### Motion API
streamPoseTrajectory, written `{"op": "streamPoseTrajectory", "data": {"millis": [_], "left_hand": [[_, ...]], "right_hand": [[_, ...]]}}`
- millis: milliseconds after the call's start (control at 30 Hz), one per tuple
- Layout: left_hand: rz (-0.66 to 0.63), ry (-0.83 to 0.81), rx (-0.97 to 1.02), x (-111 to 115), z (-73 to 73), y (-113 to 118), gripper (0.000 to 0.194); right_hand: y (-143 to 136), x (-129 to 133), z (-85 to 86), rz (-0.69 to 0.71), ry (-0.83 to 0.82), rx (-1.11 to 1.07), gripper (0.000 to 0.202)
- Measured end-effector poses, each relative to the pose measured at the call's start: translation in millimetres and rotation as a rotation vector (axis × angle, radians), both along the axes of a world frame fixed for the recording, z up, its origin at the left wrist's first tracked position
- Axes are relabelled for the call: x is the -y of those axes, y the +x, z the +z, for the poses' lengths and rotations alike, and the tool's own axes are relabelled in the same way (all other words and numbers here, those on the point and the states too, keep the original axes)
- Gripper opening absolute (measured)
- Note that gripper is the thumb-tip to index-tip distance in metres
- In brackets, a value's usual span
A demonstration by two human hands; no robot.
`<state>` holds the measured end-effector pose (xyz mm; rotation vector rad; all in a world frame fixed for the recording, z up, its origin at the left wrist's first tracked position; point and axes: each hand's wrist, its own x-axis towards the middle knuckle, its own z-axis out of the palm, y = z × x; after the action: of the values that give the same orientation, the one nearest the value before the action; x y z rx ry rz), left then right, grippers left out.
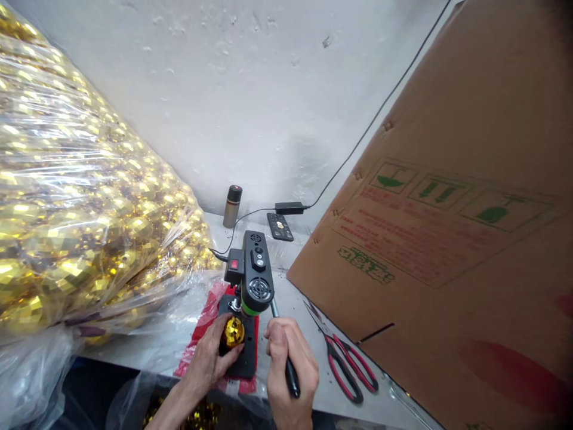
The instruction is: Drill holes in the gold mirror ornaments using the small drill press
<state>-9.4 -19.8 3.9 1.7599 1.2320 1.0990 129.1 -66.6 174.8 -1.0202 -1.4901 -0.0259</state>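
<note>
A shiny gold faceted ball (pixel 234 332) sits on the black base (pixel 245 365) of a small bench machine (pixel 258 269), below its head. Fingers and thumb of my left hand (pixel 213 353) are closed around the ball from the left. To the right, my right hand (pixel 292 364) is wrapped around a lever handle (pixel 292 377) with a black grip, whose metal rod rises toward the machine head. The machine has round vents, a green ring near its lower end and a red switch on a side box. Red plastic sheet (pixel 200 334) lies under the base.
A big clear bag (pixel 102 197) of gold balls fills the left. A cardboard box (pixel 447 197) leans at the right. Red-handled scissors (pixel 347 364) lie beside my right hand. At the wall are a bottle (pixel 231 207), a phone-like black slab (pixel 280 227) and a power adapter (pixel 289 208).
</note>
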Motion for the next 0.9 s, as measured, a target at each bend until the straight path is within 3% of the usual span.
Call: {"op": "streamPoseTrajectory", "data": {"millis": [367,567,700,800,900], "left_hand": [[-0.119,-0.071,0.001,3,13.3,-10,0.055],[0.097,-0.26,0.195,-6,6.2,-12,0.068],[0.098,-0.398,0.407,-11,3.0,-18,0.084],[0.088,-0.398,0.363,-12,0.8,-18,0.085],[0.109,-0.3,0.247,-10,-4.0,-15,0.076]], "right_hand": [[2,1,-5.4,0.008,0.003,0.021,0.026],[1,1,-4.3,0.014,-0.01,0.005,0.028],[-1,0,-0.8,0.006,-0.009,-0.029,0.03],[-3,0,1.0,-0.002,-0.013,-0.051,0.03],[-3,0,0.6,0.002,-0.023,-0.05,0.029]]}}
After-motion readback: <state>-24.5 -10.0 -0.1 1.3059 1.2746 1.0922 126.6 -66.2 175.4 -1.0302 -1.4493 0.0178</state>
